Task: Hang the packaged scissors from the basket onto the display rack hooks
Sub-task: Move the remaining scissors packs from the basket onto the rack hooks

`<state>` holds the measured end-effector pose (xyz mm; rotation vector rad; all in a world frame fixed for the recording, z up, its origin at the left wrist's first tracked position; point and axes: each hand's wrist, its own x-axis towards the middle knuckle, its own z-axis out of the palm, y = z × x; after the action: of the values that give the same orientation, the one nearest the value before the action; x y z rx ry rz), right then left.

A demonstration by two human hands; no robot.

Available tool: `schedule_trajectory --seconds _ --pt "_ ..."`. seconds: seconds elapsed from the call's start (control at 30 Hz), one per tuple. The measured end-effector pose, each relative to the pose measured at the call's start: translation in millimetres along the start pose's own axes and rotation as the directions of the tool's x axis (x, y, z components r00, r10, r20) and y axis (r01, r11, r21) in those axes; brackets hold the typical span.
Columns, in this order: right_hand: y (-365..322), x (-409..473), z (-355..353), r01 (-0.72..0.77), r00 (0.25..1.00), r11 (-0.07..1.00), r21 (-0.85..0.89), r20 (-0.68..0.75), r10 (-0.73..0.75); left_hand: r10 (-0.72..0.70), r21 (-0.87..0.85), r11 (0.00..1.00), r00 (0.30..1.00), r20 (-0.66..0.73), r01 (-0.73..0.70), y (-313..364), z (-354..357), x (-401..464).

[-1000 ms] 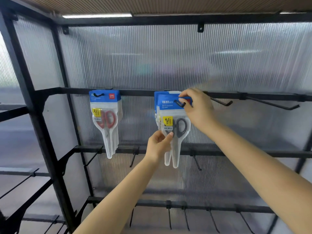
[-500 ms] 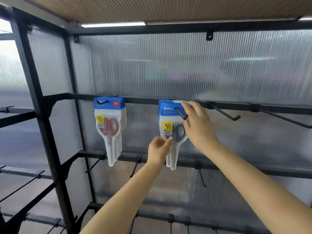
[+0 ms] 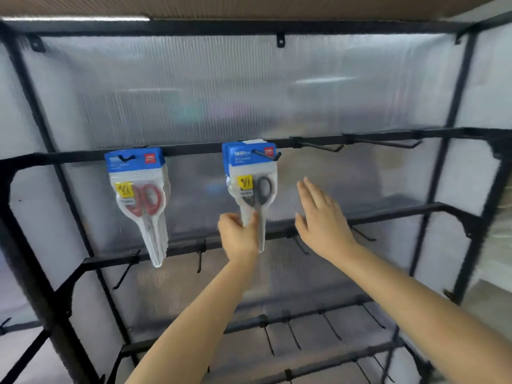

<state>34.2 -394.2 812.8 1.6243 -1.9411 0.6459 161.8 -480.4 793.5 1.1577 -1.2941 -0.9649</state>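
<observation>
The clear plastic pack of grey-handled scissors with a blue header card (image 3: 250,187) hangs on a black wire hook (image 3: 267,156) of the upper rail, at the front of a small stack of like packs on that same hook. My left hand (image 3: 238,236) pinches the narrow lower end of that pack, thumb on one side and curled fingers on the other, low on the blade part. My right hand (image 3: 322,220) is off the pack, just to its right, with fingers straight and spread a little, palm toward the rack and holding nothing.

To the left on the same rail hangs a second stack, clear packs of red-handled scissors with blue header cards (image 3: 140,195), on their own hook, well apart from the grey ones. To the right of the grey stack two bare black hooks (image 3: 324,146) stick out from the rail.

All of this belongs to a black metal display rack (image 3: 33,245) with several horizontal rails; the lower rails carry more short bare hooks (image 3: 200,254). Behind the rails stands a ribbed translucent plastic back panel (image 3: 221,92). The picture is slightly blurred, so the small print on the cards cannot be read.
</observation>
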Motion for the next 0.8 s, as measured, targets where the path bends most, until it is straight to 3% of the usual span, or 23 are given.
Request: schedule_trajectory --seconds 0.07,0.17,0.23,0.3,0.43,0.53,0.63,0.8 --pt "4 -28 -3 -0.067 0.998 0.996 -0.050 0.013 0.068 0.126 0.109 0.986 0.992 -0.015 -0.123 -7 -6 -13" --pt "9 -77 -8 -0.229 0.970 0.967 -0.108 0.061 0.236 0.390 0.197 0.887 0.906 0.167 -0.418 -28 -7 -36" --pt "14 -116 -10 -0.327 0.939 0.934 -0.145 0.064 0.339 0.545 0.176 0.762 0.764 0.344 -0.623 -42 0 -59" --pt "20 -157 -15 -0.419 0.891 0.889 -0.185 0.104 0.441 0.639 0.104 0.604 0.559 0.529 -0.790 -53 13 -89" --pt "31 -249 -39 -0.590 0.756 0.754 -0.288 0.129 0.641 0.553 -0.106 0.427 0.166 0.817 -0.898 -73 42 -160" --pt "33 -316 -68 -0.688 0.639 0.628 -0.364 0.106 0.762 0.463 -0.252 0.410 -0.038 0.886 -0.877 -78 64 -220" --pt "35 -373 -100 -0.785 0.479 0.461 -0.414 0.065 0.875 0.419 -0.350 0.385 -0.177 0.891 -0.854 -77 79 -280" --pt "41 -457 -138 -0.852 0.312 0.265 -0.452 -0.032 0.949 0.276 -0.460 0.389 -0.375 0.885 -0.799 -88 101 -368"
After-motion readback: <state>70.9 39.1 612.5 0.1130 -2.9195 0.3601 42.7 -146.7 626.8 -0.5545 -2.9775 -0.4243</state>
